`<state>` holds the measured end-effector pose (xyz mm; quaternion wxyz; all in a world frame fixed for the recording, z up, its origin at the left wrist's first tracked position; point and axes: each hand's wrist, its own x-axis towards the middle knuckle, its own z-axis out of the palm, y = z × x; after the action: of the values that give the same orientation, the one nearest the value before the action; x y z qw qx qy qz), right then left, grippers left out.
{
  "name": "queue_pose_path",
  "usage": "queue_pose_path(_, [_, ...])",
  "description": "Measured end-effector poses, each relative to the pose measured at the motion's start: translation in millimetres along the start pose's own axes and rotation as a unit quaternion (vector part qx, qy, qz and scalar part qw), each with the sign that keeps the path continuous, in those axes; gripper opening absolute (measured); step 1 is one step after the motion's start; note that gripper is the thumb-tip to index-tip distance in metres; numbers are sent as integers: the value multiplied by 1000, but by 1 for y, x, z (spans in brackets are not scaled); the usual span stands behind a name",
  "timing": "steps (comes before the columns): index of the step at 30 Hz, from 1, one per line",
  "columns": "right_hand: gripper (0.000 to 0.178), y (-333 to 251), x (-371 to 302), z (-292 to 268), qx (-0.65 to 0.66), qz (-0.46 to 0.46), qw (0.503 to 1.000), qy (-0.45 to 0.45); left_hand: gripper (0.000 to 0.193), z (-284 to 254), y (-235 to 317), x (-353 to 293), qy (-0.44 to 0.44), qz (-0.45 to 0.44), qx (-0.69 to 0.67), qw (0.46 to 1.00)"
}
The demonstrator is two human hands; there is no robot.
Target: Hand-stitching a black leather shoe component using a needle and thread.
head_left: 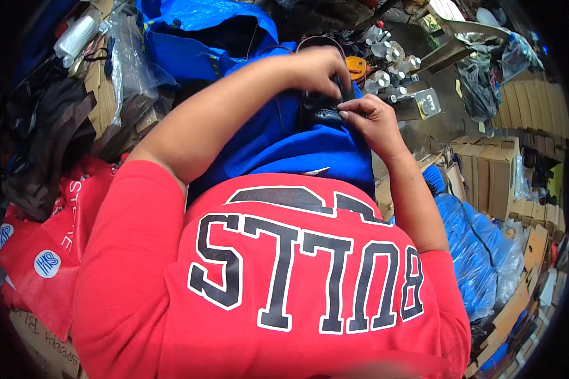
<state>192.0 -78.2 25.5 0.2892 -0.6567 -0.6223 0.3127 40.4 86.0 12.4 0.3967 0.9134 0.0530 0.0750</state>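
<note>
Crowded floor space, heaped with goods on both sides. At far left, black fabric above a red printed bag; then a plastic-wrapped bundle and crumpled clear sheeting. Next, near the top, a wide-mouthed blue bag. Across the lap, over blue cloth, the left hand, fingers bent downward, at the upper end of a dark glossy item; cannot tell whether gripping. Item lying on the blue cloth, exact kind unclear. Just beside, the right hand, thumb and forefinger pinched together on the item's right edge. Beyond, an orange object, bottles and a squarish tin. At far right, cardboard boxes above blue plastic wrapping.
</note>
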Motion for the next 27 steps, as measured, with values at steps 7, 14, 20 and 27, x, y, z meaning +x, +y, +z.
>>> queue_pose_path(7, [14, 1, -17, 1, -48, -55, 995, 68, 13, -107, -76, -104, 321, -227, 366, 844])
queue_pose_path(14, [30, -2, -33, 12, -149, -127, 977, 79, 10, 9, 46, -97, 225, -139, 131, 956])
queue_pose_path(20, [33, 20, -29, 2, 11, 3, 1000, -19, 15, 36, 41, -75, 246, -123, 326, 905])
queue_pose_path(27, [23, 35, -5, -16, 107, 32, 987, -117, 19, 41, 28, -59, 177, -91, 162, 966])
